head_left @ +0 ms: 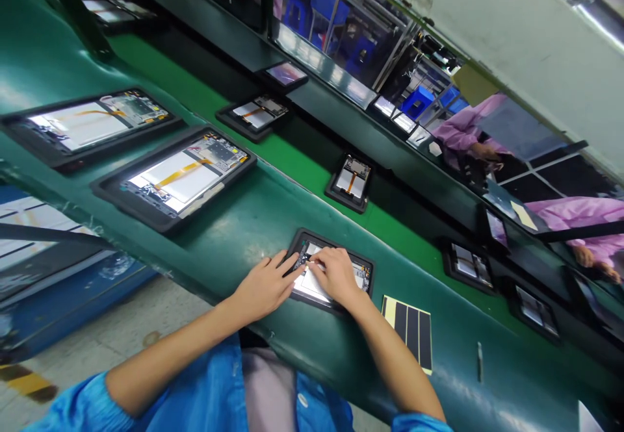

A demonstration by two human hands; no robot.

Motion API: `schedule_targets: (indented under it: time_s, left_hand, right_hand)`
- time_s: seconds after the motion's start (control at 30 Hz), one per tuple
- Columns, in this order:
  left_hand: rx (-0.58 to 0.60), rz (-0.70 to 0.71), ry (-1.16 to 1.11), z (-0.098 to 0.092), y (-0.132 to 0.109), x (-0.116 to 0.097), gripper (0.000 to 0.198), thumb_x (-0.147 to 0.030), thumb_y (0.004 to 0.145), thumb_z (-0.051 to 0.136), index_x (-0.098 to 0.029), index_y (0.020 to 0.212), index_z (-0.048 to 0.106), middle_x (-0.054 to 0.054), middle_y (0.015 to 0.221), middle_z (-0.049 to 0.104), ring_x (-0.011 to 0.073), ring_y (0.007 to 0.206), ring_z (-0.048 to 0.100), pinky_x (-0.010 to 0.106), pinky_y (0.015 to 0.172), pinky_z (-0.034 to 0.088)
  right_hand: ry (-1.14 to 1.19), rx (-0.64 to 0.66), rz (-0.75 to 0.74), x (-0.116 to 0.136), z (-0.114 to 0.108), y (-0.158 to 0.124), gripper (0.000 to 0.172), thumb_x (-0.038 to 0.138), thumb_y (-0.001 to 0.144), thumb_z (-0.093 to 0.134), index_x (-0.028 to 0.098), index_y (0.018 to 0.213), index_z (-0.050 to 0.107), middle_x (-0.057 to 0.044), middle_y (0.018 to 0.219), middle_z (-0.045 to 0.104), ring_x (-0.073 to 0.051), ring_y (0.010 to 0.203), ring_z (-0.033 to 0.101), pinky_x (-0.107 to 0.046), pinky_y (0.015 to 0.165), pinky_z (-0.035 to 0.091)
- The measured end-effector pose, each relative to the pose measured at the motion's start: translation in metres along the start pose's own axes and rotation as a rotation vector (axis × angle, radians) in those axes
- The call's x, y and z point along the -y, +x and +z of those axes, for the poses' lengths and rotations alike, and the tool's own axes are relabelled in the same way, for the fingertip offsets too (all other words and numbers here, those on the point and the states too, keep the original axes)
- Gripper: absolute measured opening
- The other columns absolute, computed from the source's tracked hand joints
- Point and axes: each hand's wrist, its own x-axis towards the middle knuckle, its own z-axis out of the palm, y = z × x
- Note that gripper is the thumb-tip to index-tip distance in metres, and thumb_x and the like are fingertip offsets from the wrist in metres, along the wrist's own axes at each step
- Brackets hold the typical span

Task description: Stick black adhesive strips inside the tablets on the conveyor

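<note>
An opened tablet (pixel 308 286) with its inner parts showing lies in a black frame (pixel 336 310) on the green bench in front of me. My left hand (pixel 263 287) rests over the frame's left side, its fingers stretched out and apart. Above the tablet's middle, my right hand (pixel 338 276) has its fingers bent, with thumb and index finger brought together near the left fingertips. Whatever small piece may be between them is too small to make out. Beside my right forearm lies a pale yellow sheet with black strips (pixel 413 334).
Two more opened tablets in black frames (pixel 188 169) (pixel 92 123) lie on the bench to the left. Several others sit on the green conveyor (pixel 312 169) beyond. A thin stick-like tool (pixel 480 362) lies at right. Co-workers in pink sleeves (pixel 470 120) work across the line.
</note>
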Motion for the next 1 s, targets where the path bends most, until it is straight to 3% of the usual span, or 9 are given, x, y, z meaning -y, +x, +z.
schedule_targets:
  time_s: [0.13,0.3,0.4,0.53,0.63,0.73,0.9,1.0]
  left_hand:
    - [0.049,0.012,0.028,-0.003,0.003,-0.001,0.043,-0.025,0.099,0.055,-0.027,0.141,0.063,0.012,0.144,0.062,0.0340,0.126,0.058,0.042,0.091,0.052]
    - [0.037,0.003,-0.039,0.001,-0.002,0.006,0.042,-0.027,0.100,0.054,-0.031,0.141,0.062,0.011,0.147,0.060,0.0344,0.130,0.056,0.044,0.093,0.051]
    - [-0.010,-0.006,-0.108,0.002,-0.007,0.009,0.043,-0.028,0.102,0.050,-0.033,0.143,0.060,0.010,0.151,0.058,0.0337,0.134,0.054,0.044,0.094,0.051]
    - [-0.115,-0.003,-0.148,0.001,-0.005,0.001,0.039,-0.030,0.102,0.048,-0.026,0.138,0.065,0.014,0.150,0.057,0.0373,0.142,0.048,0.051,0.101,0.049]
    - [-0.160,0.118,-0.228,0.002,0.007,-0.018,0.036,-0.029,0.102,0.050,-0.023,0.133,0.067,0.014,0.150,0.057,0.0352,0.145,0.045,0.055,0.115,0.039]
    - [-0.150,0.308,-0.327,0.006,0.023,-0.049,0.035,-0.036,0.101,0.054,-0.023,0.131,0.067,0.012,0.150,0.058,0.0322,0.146,0.044,0.052,0.122,0.031]
    - [-0.037,0.626,-0.359,0.021,0.051,-0.111,0.045,-0.048,0.097,0.062,-0.023,0.134,0.064,0.011,0.147,0.061,0.0317,0.141,0.050,0.051,0.122,0.029]
    - [0.006,0.726,-0.306,0.036,0.067,-0.138,0.048,-0.052,0.094,0.065,-0.023,0.131,0.066,0.013,0.148,0.060,0.0333,0.140,0.052,0.053,0.121,0.029]
  right_hand:
    - [-0.006,-0.011,0.007,0.004,0.000,0.011,0.012,0.029,0.098,0.069,0.022,0.089,0.071,-0.002,0.086,0.073,-0.019,0.082,0.062,-0.034,0.082,0.034]
    - [0.028,-0.090,0.026,0.000,-0.009,-0.001,0.011,0.030,0.099,0.066,0.022,0.097,0.073,-0.002,0.090,0.075,-0.018,0.084,0.064,-0.034,0.086,0.036]
    - [0.044,-0.206,0.128,-0.020,-0.024,-0.035,0.025,0.035,0.104,0.056,0.021,0.093,0.073,-0.002,0.087,0.073,-0.017,0.081,0.065,-0.034,0.084,0.039]
    - [0.055,-0.443,0.367,-0.061,-0.052,-0.107,0.031,0.041,0.103,0.053,0.021,0.088,0.073,-0.003,0.083,0.072,-0.018,0.076,0.065,-0.033,0.078,0.047]
    - [0.007,-0.507,0.493,-0.082,-0.065,-0.163,0.038,0.046,0.104,0.049,0.020,0.087,0.071,-0.005,0.081,0.072,-0.018,0.074,0.065,-0.031,0.071,0.049]
    - [-0.029,-0.458,0.529,-0.083,-0.062,-0.202,0.040,0.047,0.105,0.049,0.020,0.086,0.071,-0.004,0.079,0.072,-0.018,0.071,0.065,-0.030,0.069,0.050]
    - [-0.084,-0.282,0.437,-0.065,-0.033,-0.226,0.029,0.037,0.106,0.052,0.022,0.098,0.076,-0.006,0.095,0.075,-0.019,0.084,0.068,-0.031,0.076,0.048]
    - [-0.154,-0.245,0.392,-0.062,-0.019,-0.231,0.028,0.031,0.107,0.050,0.022,0.105,0.076,-0.007,0.097,0.074,-0.021,0.087,0.066,-0.033,0.076,0.044]
